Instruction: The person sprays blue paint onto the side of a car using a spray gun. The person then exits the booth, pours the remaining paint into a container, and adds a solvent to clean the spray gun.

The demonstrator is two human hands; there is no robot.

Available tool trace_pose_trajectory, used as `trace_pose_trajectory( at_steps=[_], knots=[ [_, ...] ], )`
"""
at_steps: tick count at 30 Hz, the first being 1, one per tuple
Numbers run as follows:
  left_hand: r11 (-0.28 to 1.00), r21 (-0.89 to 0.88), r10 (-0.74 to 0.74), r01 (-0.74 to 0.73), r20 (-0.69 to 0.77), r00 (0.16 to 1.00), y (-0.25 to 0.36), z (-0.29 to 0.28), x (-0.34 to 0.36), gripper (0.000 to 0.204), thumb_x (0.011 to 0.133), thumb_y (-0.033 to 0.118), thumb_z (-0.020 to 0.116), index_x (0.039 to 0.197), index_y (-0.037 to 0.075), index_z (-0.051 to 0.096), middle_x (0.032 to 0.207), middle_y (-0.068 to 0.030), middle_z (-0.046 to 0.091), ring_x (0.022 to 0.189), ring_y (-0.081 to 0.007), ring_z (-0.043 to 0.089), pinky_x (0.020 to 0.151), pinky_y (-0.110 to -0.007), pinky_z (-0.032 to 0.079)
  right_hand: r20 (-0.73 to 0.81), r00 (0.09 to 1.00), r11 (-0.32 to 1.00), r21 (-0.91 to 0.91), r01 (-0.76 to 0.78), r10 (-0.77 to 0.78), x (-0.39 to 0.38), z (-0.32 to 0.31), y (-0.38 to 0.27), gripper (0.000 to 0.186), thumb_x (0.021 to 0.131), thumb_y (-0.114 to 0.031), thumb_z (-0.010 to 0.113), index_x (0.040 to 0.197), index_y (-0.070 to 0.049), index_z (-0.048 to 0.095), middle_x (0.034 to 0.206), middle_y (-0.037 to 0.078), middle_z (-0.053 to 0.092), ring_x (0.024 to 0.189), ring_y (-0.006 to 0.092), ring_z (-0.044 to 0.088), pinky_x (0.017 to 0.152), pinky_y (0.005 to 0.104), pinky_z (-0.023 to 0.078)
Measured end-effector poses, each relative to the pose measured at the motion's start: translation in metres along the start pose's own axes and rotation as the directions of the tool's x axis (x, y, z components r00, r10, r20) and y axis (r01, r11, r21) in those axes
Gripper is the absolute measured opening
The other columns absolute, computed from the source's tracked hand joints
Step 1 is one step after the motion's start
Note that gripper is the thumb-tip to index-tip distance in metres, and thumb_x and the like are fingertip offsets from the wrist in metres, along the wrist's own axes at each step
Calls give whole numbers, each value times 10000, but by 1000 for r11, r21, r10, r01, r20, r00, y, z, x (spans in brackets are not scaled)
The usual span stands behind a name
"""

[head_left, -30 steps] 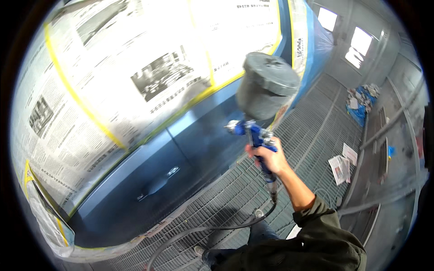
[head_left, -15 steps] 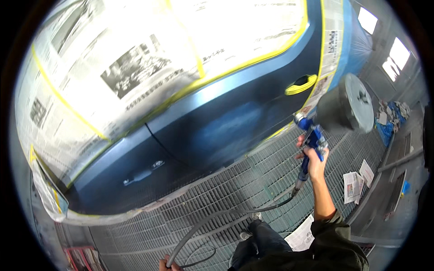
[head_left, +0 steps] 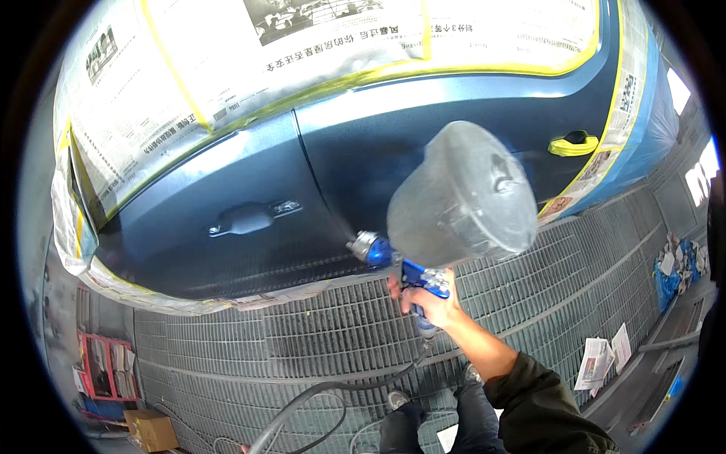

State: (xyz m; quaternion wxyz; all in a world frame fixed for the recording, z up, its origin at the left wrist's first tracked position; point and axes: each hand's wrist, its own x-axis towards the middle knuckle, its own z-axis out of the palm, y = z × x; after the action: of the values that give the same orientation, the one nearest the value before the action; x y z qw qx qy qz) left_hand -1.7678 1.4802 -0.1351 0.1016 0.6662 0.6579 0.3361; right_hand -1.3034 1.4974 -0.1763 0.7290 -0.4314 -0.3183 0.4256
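Observation:
My right hand (head_left: pixel 432 303) is closed round the handle of a blue spray gun (head_left: pixel 423 278). A large grey paint cup (head_left: pixel 461 200) sits on top of the gun, whose silver nozzle points left at the lower part of a dark blue car door (head_left: pixel 363 189). Faint mist shows in front of the nozzle. From the handle's base, a grey air hose (head_left: pixel 302 397) curves down to the lower edge. There a bit of my left hand (head_left: pixel 246 449) shows against the hose; the rest is out of the picture.
Newspaper masking (head_left: pixel 302 45) edged with yellow tape covers the car's windows. A yellow-taped door handle (head_left: pixel 572 145) is at right. Underfoot is a metal floor grating (head_left: pixel 302 340). A red rack (head_left: pixel 98 367) and a cardboard box (head_left: pixel 150 431) stand lower left. Loose newspaper sheets (head_left: pixel 595 363) lie right.
My right hand has swept the spray gun left and somewhat down along the car. The view has shifted too. My left hand has slid mostly out below the lower edge.

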Motion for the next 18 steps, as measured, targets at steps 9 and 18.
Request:
trace_pose_trajectory(
  at_steps=[9,18],
  knots=[
    [973,-20,231,-231,24,973,46,85,-68,466,937,377,500,724,-36,540,552,-108,428,480,-210,383,464,-351,347,-314,924,973,-146,179,-217,-37,-134,-70,209,706,36,531,880,90,635,849,152,653,683,180,624,533,267,509],
    [974,102,194,-204,105,975,135,137,-110,519,959,440,461,694,-3,511,542,-159,422,452,-280,371,441,-405,340,-498,756,905,-266,333,-424,-81,-275,-125,310,722,20,522,1017,95,579,874,156,646,679,191,629,488,273,535]
  ],
)
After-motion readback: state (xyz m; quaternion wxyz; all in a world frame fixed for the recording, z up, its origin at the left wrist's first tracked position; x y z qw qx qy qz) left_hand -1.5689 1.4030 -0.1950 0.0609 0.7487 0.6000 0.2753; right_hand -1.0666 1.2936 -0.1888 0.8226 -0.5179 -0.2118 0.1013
